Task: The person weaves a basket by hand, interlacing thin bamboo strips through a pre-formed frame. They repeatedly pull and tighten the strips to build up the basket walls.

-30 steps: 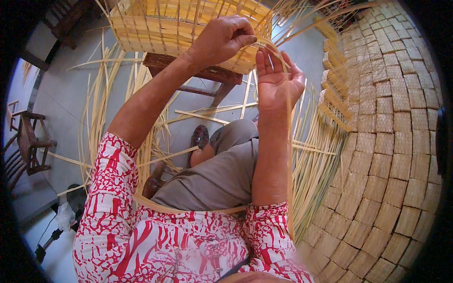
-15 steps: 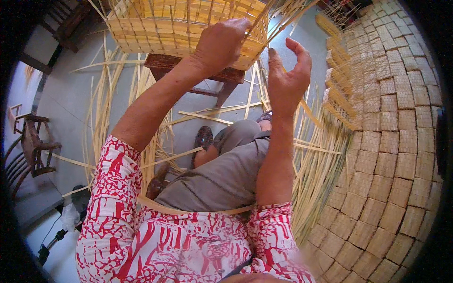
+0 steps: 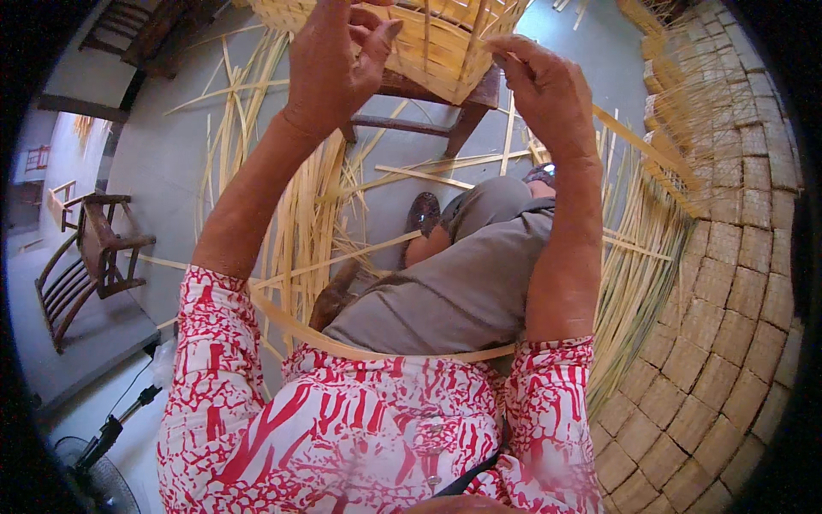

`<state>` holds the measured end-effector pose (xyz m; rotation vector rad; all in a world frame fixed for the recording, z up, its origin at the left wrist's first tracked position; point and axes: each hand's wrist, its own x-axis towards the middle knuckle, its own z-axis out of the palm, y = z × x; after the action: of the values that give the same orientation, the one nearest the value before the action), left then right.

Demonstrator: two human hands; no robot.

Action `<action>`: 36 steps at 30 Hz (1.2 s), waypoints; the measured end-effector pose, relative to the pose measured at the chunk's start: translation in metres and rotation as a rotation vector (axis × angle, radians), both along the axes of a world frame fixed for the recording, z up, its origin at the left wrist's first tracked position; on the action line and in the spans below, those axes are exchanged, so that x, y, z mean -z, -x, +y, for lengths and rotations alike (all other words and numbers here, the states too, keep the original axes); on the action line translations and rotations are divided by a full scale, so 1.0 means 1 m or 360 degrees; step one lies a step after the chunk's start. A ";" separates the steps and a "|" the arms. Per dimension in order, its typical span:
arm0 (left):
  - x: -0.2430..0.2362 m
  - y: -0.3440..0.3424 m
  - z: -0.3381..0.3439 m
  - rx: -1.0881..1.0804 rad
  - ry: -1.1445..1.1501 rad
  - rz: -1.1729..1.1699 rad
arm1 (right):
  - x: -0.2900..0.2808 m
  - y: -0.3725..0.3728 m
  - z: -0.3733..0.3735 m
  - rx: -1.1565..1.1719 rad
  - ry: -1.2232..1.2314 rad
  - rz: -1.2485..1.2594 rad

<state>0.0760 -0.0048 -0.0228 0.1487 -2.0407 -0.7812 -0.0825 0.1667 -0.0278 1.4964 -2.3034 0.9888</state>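
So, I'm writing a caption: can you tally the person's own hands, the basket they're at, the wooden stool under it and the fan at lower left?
Left hand plus right hand: 2
Basket: 1
Stool: 1
Fan: 1
Total: 5

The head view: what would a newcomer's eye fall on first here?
Probably the yellow woven basket at the top, with the person's left hand and right hand raised at it. Next, the red-and-white patterned shirt filling the lower middle. Then the rows of tan woven rectangles curving down the right side.
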 end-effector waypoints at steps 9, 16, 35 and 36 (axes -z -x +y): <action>0.005 0.019 0.005 0.0139 0.0571 -0.0431 | -0.007 -0.014 -0.003 -0.0100 -0.0055 -0.0039; 0.005 0.016 -0.001 0.0328 0.0375 -0.0666 | -0.011 -0.015 -0.001 -0.0113 -0.0137 0.0052; -0.004 -0.007 -0.021 0.0879 0.0650 -0.0512 | -0.029 -0.027 -0.014 -0.0334 -0.0315 -0.0141; -0.006 -0.009 -0.019 0.0838 0.0548 -0.0597 | -0.029 -0.027 -0.015 -0.0322 -0.0321 -0.0133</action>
<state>0.0845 -0.0240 -0.0169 -0.4905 -2.5833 -0.7350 -0.0555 0.1519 0.0016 1.8313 -2.4083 0.9048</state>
